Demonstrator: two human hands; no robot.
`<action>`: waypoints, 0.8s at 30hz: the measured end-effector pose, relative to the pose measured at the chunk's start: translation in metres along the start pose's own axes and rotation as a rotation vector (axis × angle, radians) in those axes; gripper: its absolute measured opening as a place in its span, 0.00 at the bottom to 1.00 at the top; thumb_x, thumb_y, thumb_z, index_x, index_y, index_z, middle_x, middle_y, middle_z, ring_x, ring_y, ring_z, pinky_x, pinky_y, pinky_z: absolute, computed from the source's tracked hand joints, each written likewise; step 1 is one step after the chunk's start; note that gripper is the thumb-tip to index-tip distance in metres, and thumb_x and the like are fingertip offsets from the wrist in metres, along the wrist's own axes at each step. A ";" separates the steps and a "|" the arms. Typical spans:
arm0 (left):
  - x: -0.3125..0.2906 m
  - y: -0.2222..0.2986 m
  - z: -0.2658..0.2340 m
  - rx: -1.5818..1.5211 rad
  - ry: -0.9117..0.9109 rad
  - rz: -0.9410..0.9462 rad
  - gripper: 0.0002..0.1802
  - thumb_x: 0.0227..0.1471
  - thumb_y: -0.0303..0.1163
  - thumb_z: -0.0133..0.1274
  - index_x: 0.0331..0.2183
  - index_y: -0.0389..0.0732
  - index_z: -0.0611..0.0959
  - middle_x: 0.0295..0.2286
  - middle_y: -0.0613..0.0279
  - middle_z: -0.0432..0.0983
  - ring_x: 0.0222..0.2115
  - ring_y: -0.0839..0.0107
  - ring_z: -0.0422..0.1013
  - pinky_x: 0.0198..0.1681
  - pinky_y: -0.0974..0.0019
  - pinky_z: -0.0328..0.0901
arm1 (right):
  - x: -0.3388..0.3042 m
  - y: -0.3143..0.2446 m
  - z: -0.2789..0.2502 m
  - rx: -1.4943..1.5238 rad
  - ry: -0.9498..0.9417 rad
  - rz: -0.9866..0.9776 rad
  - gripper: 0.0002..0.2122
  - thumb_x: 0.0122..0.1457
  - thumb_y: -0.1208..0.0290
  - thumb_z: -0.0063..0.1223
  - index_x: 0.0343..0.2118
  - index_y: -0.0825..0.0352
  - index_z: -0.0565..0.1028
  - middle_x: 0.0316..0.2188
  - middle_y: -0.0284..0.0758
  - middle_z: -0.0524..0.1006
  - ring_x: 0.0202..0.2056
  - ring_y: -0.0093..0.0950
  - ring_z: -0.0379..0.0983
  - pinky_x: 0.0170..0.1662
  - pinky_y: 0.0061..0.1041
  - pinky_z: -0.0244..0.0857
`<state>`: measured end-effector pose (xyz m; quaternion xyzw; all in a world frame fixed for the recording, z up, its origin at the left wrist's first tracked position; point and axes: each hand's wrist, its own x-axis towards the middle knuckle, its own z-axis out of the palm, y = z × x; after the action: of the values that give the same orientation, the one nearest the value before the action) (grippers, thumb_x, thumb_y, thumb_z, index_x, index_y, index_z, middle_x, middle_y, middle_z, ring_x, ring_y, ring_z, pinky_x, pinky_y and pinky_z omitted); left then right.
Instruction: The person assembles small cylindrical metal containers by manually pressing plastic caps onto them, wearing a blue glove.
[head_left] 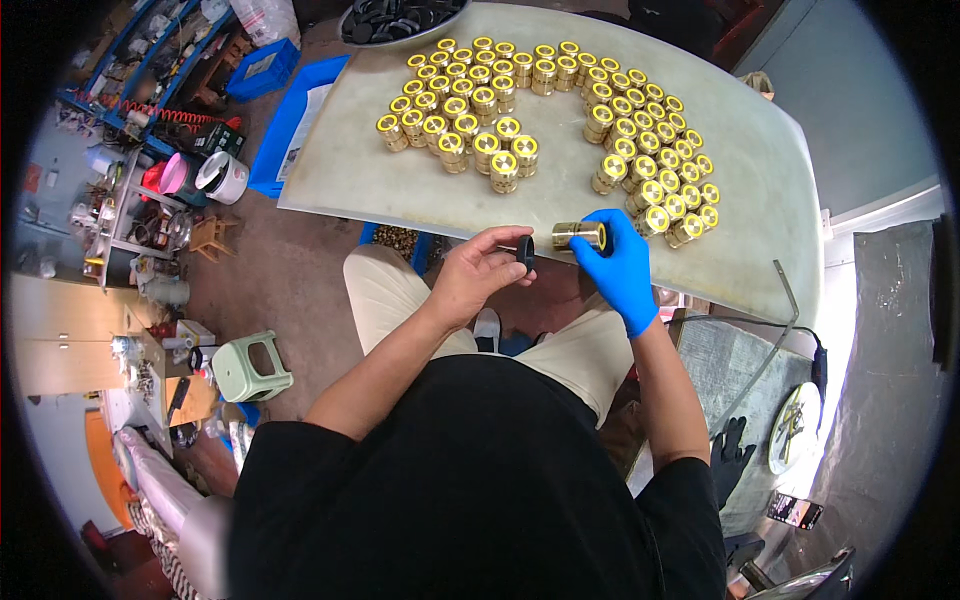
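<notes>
Currently my right hand (618, 265), gloved in blue, has thumb and fingers closed round a brass cylinder (576, 237); my bare left hand (485, 268) pinches a black ring-like piece (526, 254) between thumb and fingers. Markings on both pieces too small to make out. Cylinder held on its side by the near edge of the table (400, 190), long axis running nearly left to right, yellow-ringed end toward my right palm, brass end toward the black piece. Black piece seen nearly edge-on, near that brass end, a gap between. Farther off, other brass cylinders (504, 174) stand upright in two clusters, yellow-ringed faces up. Lit phone (795, 510) low on the right, its screen illegible from my position.
</notes>
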<state>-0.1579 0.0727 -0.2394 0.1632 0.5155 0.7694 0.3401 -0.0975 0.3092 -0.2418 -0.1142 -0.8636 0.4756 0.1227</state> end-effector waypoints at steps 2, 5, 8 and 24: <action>0.002 0.003 -0.004 0.054 0.012 -0.007 0.27 0.59 0.19 0.57 0.60 0.34 0.73 0.43 0.56 0.77 0.42 0.71 0.77 0.48 0.66 0.74 | -0.007 -0.002 0.000 0.620 -0.193 0.129 0.14 0.59 0.78 0.62 0.47 0.71 0.75 0.41 0.33 0.80 0.39 0.20 0.77 0.43 0.24 0.74; 0.003 0.006 -0.008 0.085 0.018 -0.004 0.28 0.59 0.21 0.58 0.60 0.35 0.73 0.41 0.57 0.79 0.41 0.72 0.78 0.48 0.67 0.73 | -0.010 -0.012 0.003 0.626 -0.309 0.113 0.16 0.59 0.79 0.62 0.50 0.70 0.76 0.44 0.34 0.80 0.44 0.21 0.77 0.47 0.23 0.73; 0.003 0.002 -0.010 0.077 0.005 0.001 0.28 0.58 0.21 0.59 0.60 0.35 0.73 0.40 0.58 0.80 0.41 0.73 0.78 0.47 0.68 0.73 | -0.013 -0.015 0.008 0.643 -0.326 0.100 0.18 0.58 0.80 0.62 0.52 0.70 0.76 0.46 0.34 0.79 0.47 0.21 0.76 0.50 0.23 0.72; 0.010 0.003 -0.015 0.129 0.024 -0.065 0.22 0.62 0.25 0.58 0.56 0.33 0.77 0.40 0.58 0.80 0.37 0.71 0.80 0.42 0.68 0.77 | -0.018 -0.020 0.018 0.377 -0.175 -0.185 0.18 0.53 0.81 0.61 0.49 0.67 0.77 0.43 0.37 0.79 0.46 0.27 0.79 0.52 0.28 0.72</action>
<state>-0.1750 0.0688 -0.2434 0.1589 0.5730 0.7250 0.3475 -0.0877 0.2785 -0.2358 0.0320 -0.7735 0.6235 0.1095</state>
